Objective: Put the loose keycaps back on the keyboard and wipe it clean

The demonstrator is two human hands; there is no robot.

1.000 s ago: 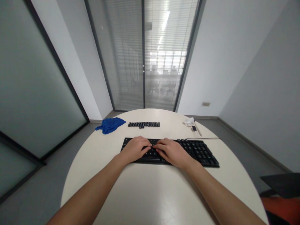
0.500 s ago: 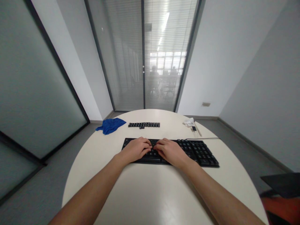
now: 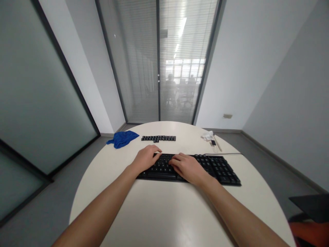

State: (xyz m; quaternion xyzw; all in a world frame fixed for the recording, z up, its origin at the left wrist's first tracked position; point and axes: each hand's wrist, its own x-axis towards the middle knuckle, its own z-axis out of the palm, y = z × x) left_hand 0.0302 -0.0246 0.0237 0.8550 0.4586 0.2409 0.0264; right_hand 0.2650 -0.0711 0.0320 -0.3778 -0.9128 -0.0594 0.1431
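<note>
the keyboard (image 3: 164, 168) and keycaps (image 3: 158, 138) are black, the cloth (image 3: 122, 139) blue, the tabletop (image 3: 154, 212) cream.

The bench (image 3: 151, 214) had a smooth, pale top with a soft gloss, its sheen brightest at six o'clock. The keyboard (image 3: 221, 169) looked like black plastic, largely matt, as did the loose keycaps (image 3: 158, 138) near twelve o'clock. Towards ten, the blue cloth (image 3: 123, 139) was soft, dull and creased; towards one, the white wad (image 3: 207, 135) looked crumpled, whether paper or thin film was unclear. The glass panel (image 3: 38, 103) at nine appeared frosted.
</note>
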